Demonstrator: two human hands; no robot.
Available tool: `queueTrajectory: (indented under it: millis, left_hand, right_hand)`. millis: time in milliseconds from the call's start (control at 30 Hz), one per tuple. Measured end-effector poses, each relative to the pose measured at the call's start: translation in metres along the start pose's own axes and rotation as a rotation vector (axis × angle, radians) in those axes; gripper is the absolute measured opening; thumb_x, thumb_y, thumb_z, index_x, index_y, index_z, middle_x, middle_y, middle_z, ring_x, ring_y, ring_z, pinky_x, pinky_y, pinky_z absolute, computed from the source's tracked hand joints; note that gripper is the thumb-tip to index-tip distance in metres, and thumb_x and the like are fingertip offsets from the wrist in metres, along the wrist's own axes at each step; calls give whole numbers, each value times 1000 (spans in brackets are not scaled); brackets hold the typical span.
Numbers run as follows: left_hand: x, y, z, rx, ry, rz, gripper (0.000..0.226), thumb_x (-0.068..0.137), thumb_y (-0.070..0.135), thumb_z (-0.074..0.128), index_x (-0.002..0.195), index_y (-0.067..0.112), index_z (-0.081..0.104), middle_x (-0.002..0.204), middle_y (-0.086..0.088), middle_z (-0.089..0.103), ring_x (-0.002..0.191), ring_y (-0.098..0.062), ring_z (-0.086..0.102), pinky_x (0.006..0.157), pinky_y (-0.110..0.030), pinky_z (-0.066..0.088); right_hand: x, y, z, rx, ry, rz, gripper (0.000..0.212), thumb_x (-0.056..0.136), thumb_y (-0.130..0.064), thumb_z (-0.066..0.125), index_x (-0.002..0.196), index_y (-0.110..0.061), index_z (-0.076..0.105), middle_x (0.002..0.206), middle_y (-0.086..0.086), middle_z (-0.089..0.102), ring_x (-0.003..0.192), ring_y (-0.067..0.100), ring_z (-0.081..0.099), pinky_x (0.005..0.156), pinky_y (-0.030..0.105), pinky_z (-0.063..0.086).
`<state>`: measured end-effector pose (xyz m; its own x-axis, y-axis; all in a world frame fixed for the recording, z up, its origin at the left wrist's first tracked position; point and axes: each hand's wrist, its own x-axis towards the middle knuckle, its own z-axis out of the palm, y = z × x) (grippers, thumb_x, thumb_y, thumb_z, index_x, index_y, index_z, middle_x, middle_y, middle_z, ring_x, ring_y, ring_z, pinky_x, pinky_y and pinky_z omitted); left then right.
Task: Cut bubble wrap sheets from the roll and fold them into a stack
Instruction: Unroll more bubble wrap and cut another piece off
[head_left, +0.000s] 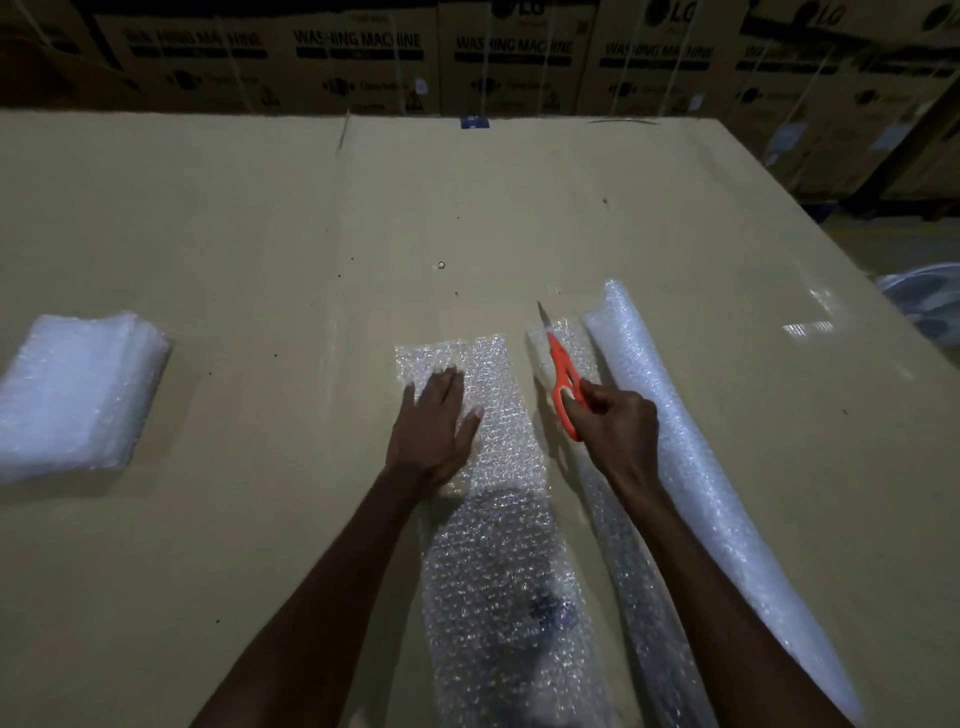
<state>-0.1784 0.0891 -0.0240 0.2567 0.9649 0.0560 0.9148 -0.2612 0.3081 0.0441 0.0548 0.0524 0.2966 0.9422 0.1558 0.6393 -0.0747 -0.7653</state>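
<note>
Bubble wrap sheet (498, 519): lay flat at table (260, 234) centre, left hand (436, 421) pressing it with straight fingers. Right hand (613, 431) gripped orange scissors (562, 382) beside roll (691, 467). Folded stack (78, 395): far left.

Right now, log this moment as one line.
left hand flat on cut sheet | right hand grips scissors | roll right | stack left
</note>
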Motion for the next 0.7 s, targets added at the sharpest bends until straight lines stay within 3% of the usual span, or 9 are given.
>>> queueTrajectory:
  millis: [100, 200, 267, 367, 500, 600, 700]
  left_hand:
    - [-35, 16, 19, -27, 3, 22, 75, 101, 56, 12, 155, 6, 29, 163, -13, 27, 152, -27, 21, 121, -45, 2]
    - [-66, 33, 32, -19, 2, 22, 76, 104, 56, 14, 146, 1, 46, 154, -17, 42, 144, -32, 38, 117, -54, 19]
    - [-82, 43, 39, -25, 38, -2, 73, 105, 54, 19, 143, 0, 50, 151, -19, 45, 142, -33, 41, 115, -57, 24]
    - [-98, 55, 42, -18, 86, -35, 70, 102, 53, 31, 143, -1, 50, 153, -19, 43, 143, -32, 39, 115, -54, 20]
    - [-110, 62, 46, 3, 49, -89, 75, 101, 57, 28, 148, -1, 42, 158, -19, 32, 148, -32, 30, 117, -52, 13]
    - [-118, 61, 48, 13, 34, -115, 79, 102, 60, 23, 151, 0, 37, 161, -18, 26, 150, -30, 23, 119, -52, 11]
    - [-122, 54, 42, 19, -27, -127, 83, 99, 62, 12, 158, 4, 17, 166, -12, 5, 154, -23, 0, 125, -49, 4]
  right_hand:
    - [-10, 12, 3, -147, -31, -4, 25, 89, -30, 74, 98, -7, 81, 81, 17, 76, 77, 30, 72, 76, 36, 54]
    - [-18, 25, 10, -285, -84, -53, 33, 88, -33, 64, 76, -4, 75, 70, 20, 69, 64, 33, 65, 60, 35, 42]
    - [-24, 32, 14, -381, -103, -107, 37, 88, -33, 58, 70, -4, 70, 66, 20, 64, 60, 34, 60, 58, 34, 32]
    - [-30, 37, 16, -466, -126, -138, 35, 97, -30, 54, 88, -2, 72, 81, 21, 63, 71, 36, 61, 63, 35, 32]
    - [-31, 35, 16, -537, -198, -160, 33, 102, -25, 50, 107, 1, 69, 101, 23, 63, 90, 39, 64, 74, 39, 45]
    - [-33, 33, 13, -564, -233, -167, 30, 101, -19, 50, 108, 4, 67, 106, 23, 60, 95, 41, 64, 79, 42, 50]
    - [-39, 34, 7, -547, -190, -261, 24, 98, -15, 54, 107, 4, 66, 100, 23, 59, 88, 41, 62, 71, 42, 48]
